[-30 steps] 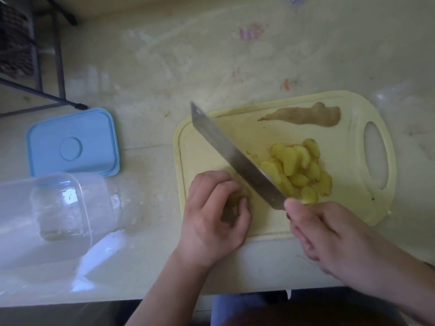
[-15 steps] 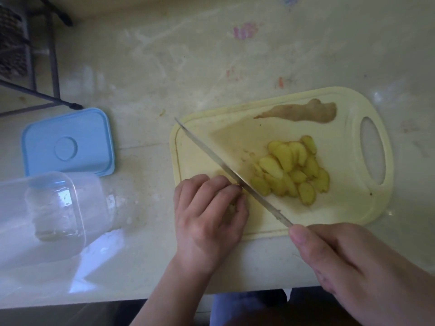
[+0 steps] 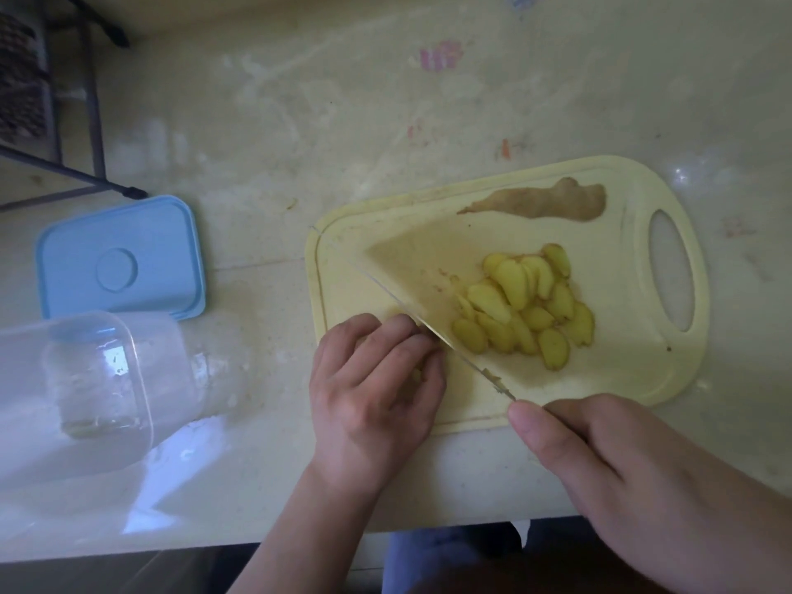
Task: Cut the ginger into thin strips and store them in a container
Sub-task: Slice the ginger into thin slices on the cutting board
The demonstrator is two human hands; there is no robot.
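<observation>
With the left hand (image 3: 373, 392) pinching the ginger stub (image 3: 415, 374) and the right hand (image 3: 617, 469) wrapped round the knife (image 3: 398, 303), whose edge lies against the curled left fingertips (image 3: 433, 353), a slip could nick them.

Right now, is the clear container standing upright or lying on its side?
On its side: the clear container lies on the counter, no lid on it. The blue lid lies apart, beside it.

the board (image 3: 621, 379) lies on the counter (image 3: 343, 100), right of centre. on it, slices (image 3: 525, 304) sit mid-board, a peel (image 3: 544, 201) behind them, the knife (image 3: 411, 315) to their left. left of the board, the lid (image 3: 120, 259) lies behind the tipped container (image 3: 85, 388).
</observation>
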